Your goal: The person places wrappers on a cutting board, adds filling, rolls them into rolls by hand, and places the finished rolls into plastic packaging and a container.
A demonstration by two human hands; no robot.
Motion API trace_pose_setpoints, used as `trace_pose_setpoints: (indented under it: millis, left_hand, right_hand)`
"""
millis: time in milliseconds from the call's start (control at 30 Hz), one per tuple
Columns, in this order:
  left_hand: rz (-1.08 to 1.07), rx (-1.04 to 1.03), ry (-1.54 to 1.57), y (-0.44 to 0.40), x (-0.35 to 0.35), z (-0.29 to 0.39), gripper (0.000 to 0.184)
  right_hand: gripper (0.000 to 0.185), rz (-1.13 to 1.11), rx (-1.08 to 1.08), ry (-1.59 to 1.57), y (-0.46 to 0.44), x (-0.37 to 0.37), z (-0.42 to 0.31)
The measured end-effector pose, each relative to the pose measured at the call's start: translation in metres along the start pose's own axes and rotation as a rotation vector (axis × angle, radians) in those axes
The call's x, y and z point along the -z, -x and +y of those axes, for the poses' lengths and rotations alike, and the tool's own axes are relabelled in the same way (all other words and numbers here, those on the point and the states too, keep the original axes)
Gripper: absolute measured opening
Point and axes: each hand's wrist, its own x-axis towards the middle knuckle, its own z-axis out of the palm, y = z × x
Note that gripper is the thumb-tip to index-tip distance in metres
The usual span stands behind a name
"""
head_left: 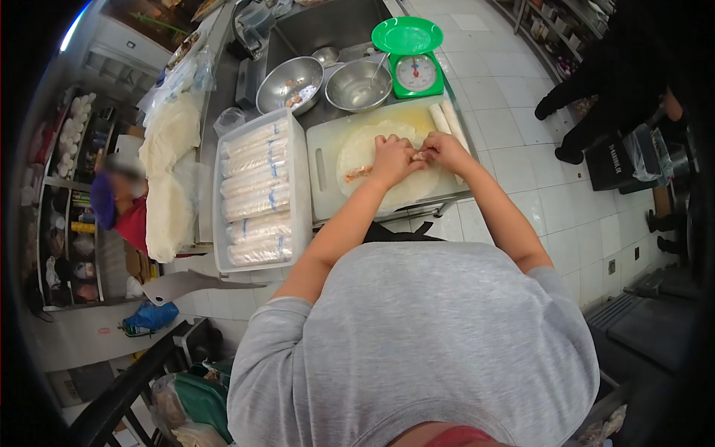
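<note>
Ur L hand (396, 158) and R hand (445, 153) are both bunched narrow over the filling (357, 173), can't tell if they're gripping it tbh. Filling's on the round wrapper (410, 191), atop the board (329, 205). From there, white rolls (453, 124) @ 2 o'clock, tub (300, 182) @ 9.

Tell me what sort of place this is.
Probably a commercial kitchen: a metal sink, a green weighing scale and a plastic tub of wrapped rolls beside the cutting board suggest it.
</note>
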Motion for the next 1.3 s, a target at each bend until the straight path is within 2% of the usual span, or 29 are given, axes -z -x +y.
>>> trace_pose_setpoints:
  millis: [100, 200, 267, 400, 467, 567, 667, 767, 800, 900, 1000, 1067, 1167, 1267, 1300]
  left_hand:
    - [0.047, 0.045, 0.011, 0.009, 0.008, 0.003, 0.061]
    - [0.102, 0.13, -0.028, 0.028, 0.023, -0.003, 0.069]
    - [0.076, 0.214, -0.027, 0.049, 0.038, -0.015, 0.073]
    - [0.126, 0.372, 0.017, 0.088, 0.037, -0.052, 0.06]
    - [0.079, 0.449, 0.092, 0.101, 0.03, -0.069, 0.054]
    - [0.124, 0.434, 0.341, 0.112, 0.007, -0.09, 0.039]
    - [0.241, 0.405, 0.368, 0.113, 0.006, -0.088, 0.028]
    - [0.387, 0.346, 0.199, 0.108, 0.022, -0.064, 0.021]
    - [0.364, 0.343, 0.214, 0.105, 0.021, -0.066, 0.023]
    - [0.305, 0.336, 0.239, 0.103, 0.014, -0.072, 0.029]
    - [0.332, 0.332, 0.242, 0.108, 0.009, -0.074, 0.029]
    - [0.395, 0.312, 0.279, 0.109, 0.01, -0.074, 0.029]
    - [0.312, 0.32, 0.337, 0.11, 0.008, -0.078, 0.033]
    - [0.285, 0.288, 0.239, 0.109, 0.003, -0.086, 0.038]
    - [0.342, 0.303, 0.239, 0.112, 0.007, -0.081, 0.036]
  right_hand:
    - [0.015, -0.095, 0.053, -0.07, -0.004, 0.007, 0.001]
    - [0.019, 0.008, 0.073, 0.237, 0.004, 0.01, -0.007]
    - [0.023, -0.092, 0.069, 0.206, 0.002, 0.001, 0.0]
    - [0.025, -0.154, 0.029, 0.168, -0.003, 0.001, 0.002]
    - [0.02, -0.066, 0.079, 0.178, 0.001, 0.0, -0.002]
    - [0.018, -0.026, 0.193, 0.164, -0.005, -0.008, -0.008]
    - [0.019, -0.08, 0.195, 0.114, -0.012, -0.023, 0.003]
    - [0.019, -0.078, 0.143, 0.055, -0.013, -0.021, -0.014]
    - [0.019, -0.066, 0.123, 0.035, -0.013, -0.02, -0.023]
    - [0.019, -0.03, 0.27, 0.109, -0.022, -0.04, -0.026]
    - [0.021, -0.093, 0.216, 0.142, -0.028, -0.046, -0.027]
    - [0.021, -0.051, 0.277, 0.126, -0.03, -0.045, -0.033]
    - [0.019, -0.061, 0.29, 0.118, -0.036, -0.061, -0.038]
    - [0.016, -0.11, 0.253, 0.109, -0.04, -0.064, -0.037]
    - [0.015, -0.124, 0.24, 0.104, -0.041, -0.062, -0.039]
